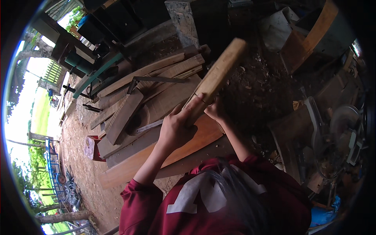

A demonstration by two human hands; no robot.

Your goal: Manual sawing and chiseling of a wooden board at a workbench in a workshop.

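A long, pale wooden piece [223, 64] slants up and away in front of me, held off the boards below. My left hand [178, 127] is closed round its near part, with the index finger laid along its top face. On the far side of the wood, my right hand [215, 110] is closed against its edge, and its fingertips are partly hidden. A thin dark line crosses the wood close to my left fingertip. Beside my left hand, a narrow grey metal strip [150, 125] lies over the boards; I cannot tell whether the hand touches it.
Several boards [168, 100] are stacked below, with a dark L-shaped bar [158, 79] across them. A curved reddish-brown plank [137, 164] lies nearer me. A red box [94, 148] stands at left. A circular-bladed machine [344, 125] is at right, and a green clamp-like frame [98, 74] at far left.
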